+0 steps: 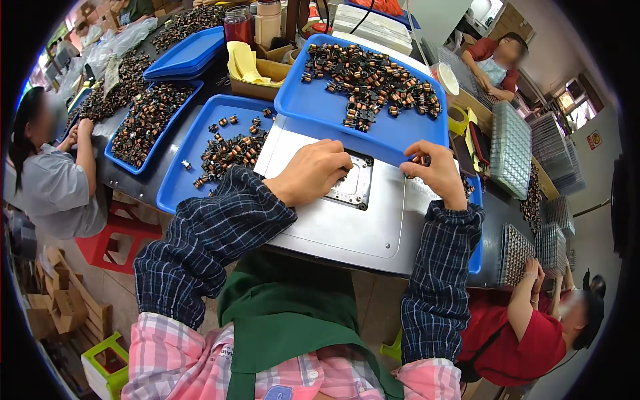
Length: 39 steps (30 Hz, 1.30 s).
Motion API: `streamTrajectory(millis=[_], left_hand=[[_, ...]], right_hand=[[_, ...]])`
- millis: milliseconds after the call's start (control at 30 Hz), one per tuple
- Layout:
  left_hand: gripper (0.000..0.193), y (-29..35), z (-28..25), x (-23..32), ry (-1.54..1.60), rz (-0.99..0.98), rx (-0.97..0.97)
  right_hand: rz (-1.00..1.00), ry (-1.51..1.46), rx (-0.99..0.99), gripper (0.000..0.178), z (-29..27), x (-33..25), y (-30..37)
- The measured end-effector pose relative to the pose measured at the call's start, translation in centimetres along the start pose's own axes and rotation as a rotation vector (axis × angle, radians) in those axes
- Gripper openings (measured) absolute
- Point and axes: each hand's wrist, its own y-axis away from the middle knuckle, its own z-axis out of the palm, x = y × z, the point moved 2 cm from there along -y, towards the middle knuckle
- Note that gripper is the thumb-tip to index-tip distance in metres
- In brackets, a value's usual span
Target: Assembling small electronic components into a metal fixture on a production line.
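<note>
My left hand (312, 172) rests with curled fingers at the left edge of a square metal fixture (361, 189) set into a silver metal plate (333, 230). Its fingertips are pressed together, and what they hold, if anything, is hidden. To the right, my right hand (437, 175) is closed, thumb toward the fingers, around small copper-wound coils (421, 160). Just beyond both hands, a blue tray (393, 137) carries a heap of similar black-and-copper coils (370, 77). Another blue tray (175, 175), left of the plate, holds more of them.
Farther left stand a filled blue tray (137, 170) and stacked blue trays (180, 57). A cardboard box (257, 85) with yellow paper sits behind. Clear racks (510, 150) and a tape roll (458, 120) are at the right. Co-workers sit on both sides, one near a red stool (120, 243).
</note>
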Motion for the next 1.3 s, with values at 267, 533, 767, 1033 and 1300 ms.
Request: streamTrajectory(millis=[267, 533, 767, 1033, 1300], left_hand=[[0.010, -0.1, -0.2, 0.6, -0.035, 0.019, -0.033], [0.008, -0.1, -0.1, 0.4, -0.039, -0.003, -0.078], [0.008, 0.1, 0.0, 0.3, -0.025, 0.002, -0.046], [0.003, -0.1, 0.4, 0.2, -0.073, 0.037, -0.028], [0.005, 0.0, 0.4, 0.2, -0.143, 0.010, -0.088]], right_hand=[[-0.018, 0.367, 0.048, 0.029, 0.9, -0.8, 1.2], [0.019, 0.367, 0.089, 0.028, 0.0, 0.3, 2.6], [0.061, 0.085, 0.234, 0.024, -1.3, 1.0, 3.8], [0.114, 0.177, 0.067, 0.026, -0.8, 1.9, 4.2], [0.233, -0.095, 0.319, 0.024, -3.0, 3.4, 4.4]])
